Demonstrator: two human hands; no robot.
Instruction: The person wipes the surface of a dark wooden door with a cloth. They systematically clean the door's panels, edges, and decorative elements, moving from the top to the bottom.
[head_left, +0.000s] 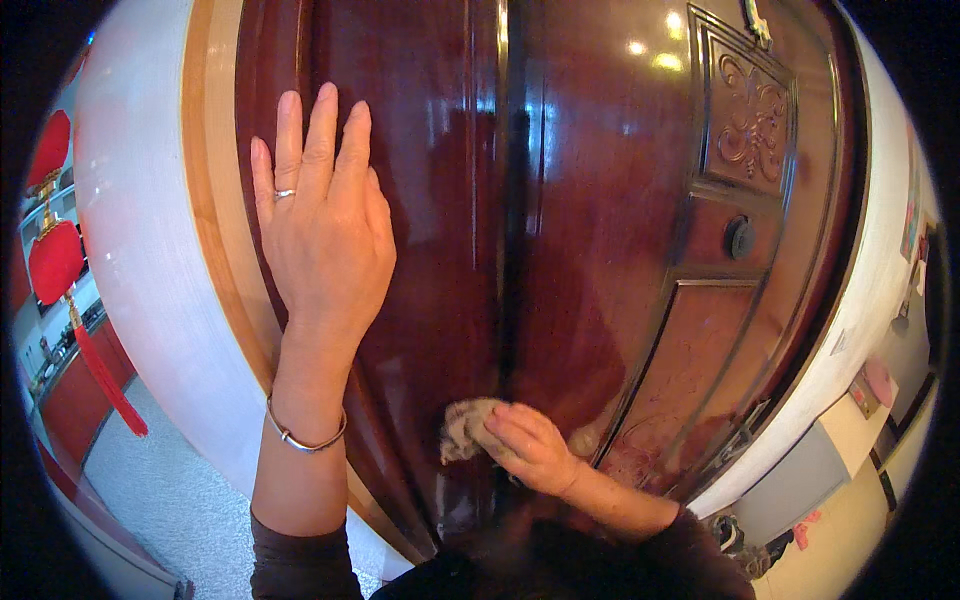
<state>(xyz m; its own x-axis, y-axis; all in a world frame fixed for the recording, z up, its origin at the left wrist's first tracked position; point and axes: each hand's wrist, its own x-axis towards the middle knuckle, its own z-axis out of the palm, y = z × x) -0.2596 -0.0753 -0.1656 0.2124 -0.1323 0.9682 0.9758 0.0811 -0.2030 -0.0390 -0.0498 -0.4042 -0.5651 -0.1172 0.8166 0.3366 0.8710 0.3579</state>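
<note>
Cloth of crumpled grey-beige fabric meeting a glossy, dark red wooden door

The bare right hand is grasping the cloth with bent fingers and is holding it against the door's low middle part, by a dark vertical seam. Nearer the door's left edge, the bare left hand is lying palm toward the surface, unclenched, its 4 fingers stretching upward; a silver ring is circling 1 finger and a thin metal bracelet is hanging round the wrist. A pale wooden strip is bordering the left edge. Toward the right edge, a round black knob is sitting below a scroll-carved rectangular panel.
</note>
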